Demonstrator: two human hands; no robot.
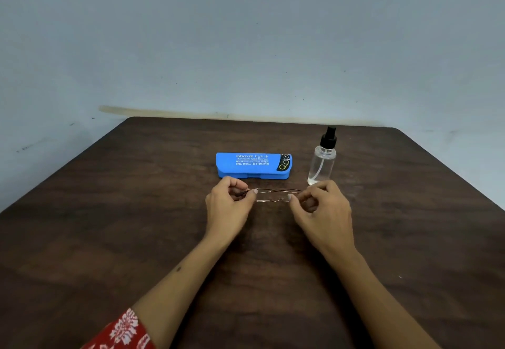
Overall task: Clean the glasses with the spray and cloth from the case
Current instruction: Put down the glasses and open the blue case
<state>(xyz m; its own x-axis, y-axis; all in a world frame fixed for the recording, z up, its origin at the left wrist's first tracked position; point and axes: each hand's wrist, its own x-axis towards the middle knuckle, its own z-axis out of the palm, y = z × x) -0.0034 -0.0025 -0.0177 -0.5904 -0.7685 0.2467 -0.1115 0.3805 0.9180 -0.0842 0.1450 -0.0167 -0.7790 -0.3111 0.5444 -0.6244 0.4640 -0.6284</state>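
A pair of thin-framed rimless glasses point(273, 195) sits folded at the middle of the dark wooden table point(136, 212), its temples crossed. My left hand point(228, 206) pinches its left end and my right hand point(321, 209) pinches its right end. Just behind the glasses lies a blue glasses case point(252, 165) with white print, lid closed. To the case's right stands a clear spray bottle point(323, 161) with a black pump top, upright. No cloth is visible.
A pale blue-grey wall point(246, 48) rises behind the table's far edge. The table's left and right edges slant outward toward me. A red patterned sleeve point(123, 332) shows at the bottom left.
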